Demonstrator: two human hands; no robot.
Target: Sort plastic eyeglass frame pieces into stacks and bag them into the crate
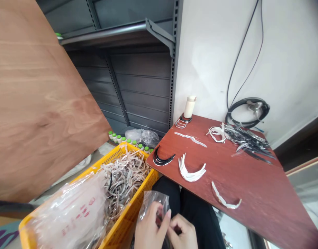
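1. Left hand [148, 230] and right hand [183, 233] meet low over the lap, both pinching a clear bag [155, 202]; its mouth stands upward between the fingers, giving access to the inside.
2. Something dark sits between the fingers; what it is cannot be told.
3. The yellow crate [145, 183], just left of the hands, holds a loose tangle of headbands beyond counting, part-covered by a printed plastic sheet [75, 207].
4. The tabletop [252, 183] carries bands sorted by colour: one black stack [162, 159], one white stack [191, 171], one single white band [225, 200], and one mixed heap [242, 138] at the rear.
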